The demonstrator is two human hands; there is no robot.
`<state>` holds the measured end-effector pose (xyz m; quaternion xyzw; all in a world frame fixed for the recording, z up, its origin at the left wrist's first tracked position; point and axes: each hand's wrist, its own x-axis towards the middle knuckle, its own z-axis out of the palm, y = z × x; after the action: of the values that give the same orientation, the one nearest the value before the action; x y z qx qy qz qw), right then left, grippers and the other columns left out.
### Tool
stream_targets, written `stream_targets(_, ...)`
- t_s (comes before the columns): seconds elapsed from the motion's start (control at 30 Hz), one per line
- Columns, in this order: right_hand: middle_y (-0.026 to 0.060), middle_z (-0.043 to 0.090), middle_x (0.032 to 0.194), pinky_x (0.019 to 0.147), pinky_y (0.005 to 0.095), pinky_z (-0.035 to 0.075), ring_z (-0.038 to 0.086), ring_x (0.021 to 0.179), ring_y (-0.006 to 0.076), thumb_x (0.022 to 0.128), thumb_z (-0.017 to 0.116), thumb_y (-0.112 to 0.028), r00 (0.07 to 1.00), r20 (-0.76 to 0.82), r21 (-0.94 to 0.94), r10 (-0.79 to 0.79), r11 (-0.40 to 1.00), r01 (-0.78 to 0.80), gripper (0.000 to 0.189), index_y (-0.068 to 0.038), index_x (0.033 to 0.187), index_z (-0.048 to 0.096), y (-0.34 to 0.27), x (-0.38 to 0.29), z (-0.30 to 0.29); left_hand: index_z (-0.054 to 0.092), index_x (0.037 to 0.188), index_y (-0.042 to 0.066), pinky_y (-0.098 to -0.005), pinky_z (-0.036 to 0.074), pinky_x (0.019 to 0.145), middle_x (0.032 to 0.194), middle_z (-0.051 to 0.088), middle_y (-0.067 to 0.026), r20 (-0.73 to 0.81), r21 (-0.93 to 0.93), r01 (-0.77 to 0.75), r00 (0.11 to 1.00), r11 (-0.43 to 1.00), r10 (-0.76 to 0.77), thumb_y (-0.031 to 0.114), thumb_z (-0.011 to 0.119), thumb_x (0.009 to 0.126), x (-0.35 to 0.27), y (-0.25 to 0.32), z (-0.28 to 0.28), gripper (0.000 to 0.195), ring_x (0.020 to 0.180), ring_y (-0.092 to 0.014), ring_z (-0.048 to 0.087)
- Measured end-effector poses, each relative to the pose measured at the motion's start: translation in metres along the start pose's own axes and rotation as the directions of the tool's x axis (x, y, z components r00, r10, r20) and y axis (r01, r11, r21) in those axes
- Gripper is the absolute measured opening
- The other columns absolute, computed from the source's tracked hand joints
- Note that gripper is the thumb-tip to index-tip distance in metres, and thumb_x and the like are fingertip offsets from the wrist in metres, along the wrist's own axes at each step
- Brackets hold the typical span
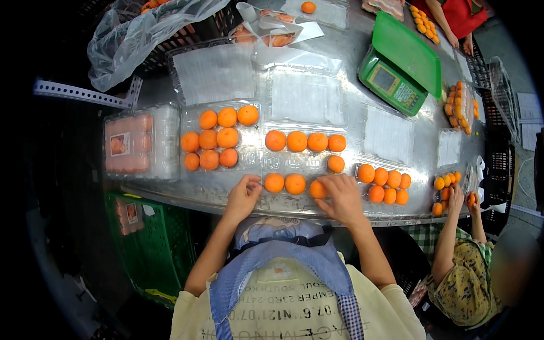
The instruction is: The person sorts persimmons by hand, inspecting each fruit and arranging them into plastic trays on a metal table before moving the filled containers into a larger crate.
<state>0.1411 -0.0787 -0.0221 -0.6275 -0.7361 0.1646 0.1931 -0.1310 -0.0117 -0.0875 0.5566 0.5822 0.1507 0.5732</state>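
Note:
My right hand (341,196) has its fingers on an orange citrus fruit (318,189) in the front row of a clear plastic clamshell tray (296,161). My left hand (244,196), fingers bent and holding nothing, is by the tray's front left corner. That tray holds a full back row, one fruit at the right of the middle row, and several in front. To its left, another clamshell (247,159) holds rows of fruit with bare cups at the right. A smaller tray (384,184) with two rows of fruit lies to the right.
Closed clamshells (140,142) are stacked at the left. A green digital scale (393,83) stands at the back right, packed fruit (459,108) beyond it. A green crate (148,250) is below the metal table's edge. A co-worker's hands (456,199) handle fruit at the right; another person stands at the far right back.

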Motion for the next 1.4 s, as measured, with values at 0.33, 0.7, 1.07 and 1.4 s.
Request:
stream_targets(0.33,0.004,0.058,0.1,0.079,0.0367,0.039,0.053,0.092,0.0232,0.064,0.075,-0.016,1.0,0.009,-0.078,-0.025,0.997,0.026,0.046,-0.007,0.107,0.06,0.002,0.005,0.011,0.053,0.108,0.003,-0.0201,0.043,0.053,0.084,0.063,-0.0032,0.113,-0.134,0.126,0.987,0.983,-0.111,0.009,0.059,0.088,0.004,-0.002,0.005,0.021,0.063,-0.008,0.056)
stream_targets(0.7,0.0051,0.057,0.104,0.079,0.0366,0.039,0.052,0.093,0.0233,0.064,0.075,-0.016,1.0,0.008,-0.067,0.028,0.997,-0.027,0.047,-0.008,0.109,0.06,-0.002,0.006,0.01,0.054,0.104,0.004,-0.0199,0.041,0.055,0.08,0.064,-0.0021,0.085,-0.197,0.054,0.996,0.979,-0.037,0.006,0.06,0.086,0.01,-0.015,0.005,0.018,0.064,-0.006,0.054)
stream_targets(1.07,0.0078,0.055,0.108,0.081,0.0395,0.038,0.051,0.097,0.0269,0.065,0.074,-0.018,1.0,0.007,-0.02,0.02,1.0,-0.02,0.046,-0.007,0.108,0.059,-0.008,0.008,0.017,0.057,0.104,0.003,-0.0218,0.044,0.058,0.08,0.064,-0.0019,0.041,-0.18,0.014,0.999,0.984,-0.007,0.005,0.06,0.085,0.011,-0.023,-0.001,0.019,0.067,-0.007,0.055)
stream_targets(1.4,0.0118,0.059,0.104,0.081,0.0388,0.041,0.054,0.095,0.0303,0.072,0.069,-0.008,0.985,-0.148,0.126,0.083,0.99,-0.065,0.033,-0.005,0.104,0.061,-0.009,0.013,0.005,0.063,0.101,0.007,-0.0301,0.048,0.06,0.08,0.065,-0.0062,-0.446,0.08,-0.093,0.887,0.992,0.119,0.013,0.063,0.083,0.005,0.017,-0.073,0.019,0.061,-0.016,0.059)
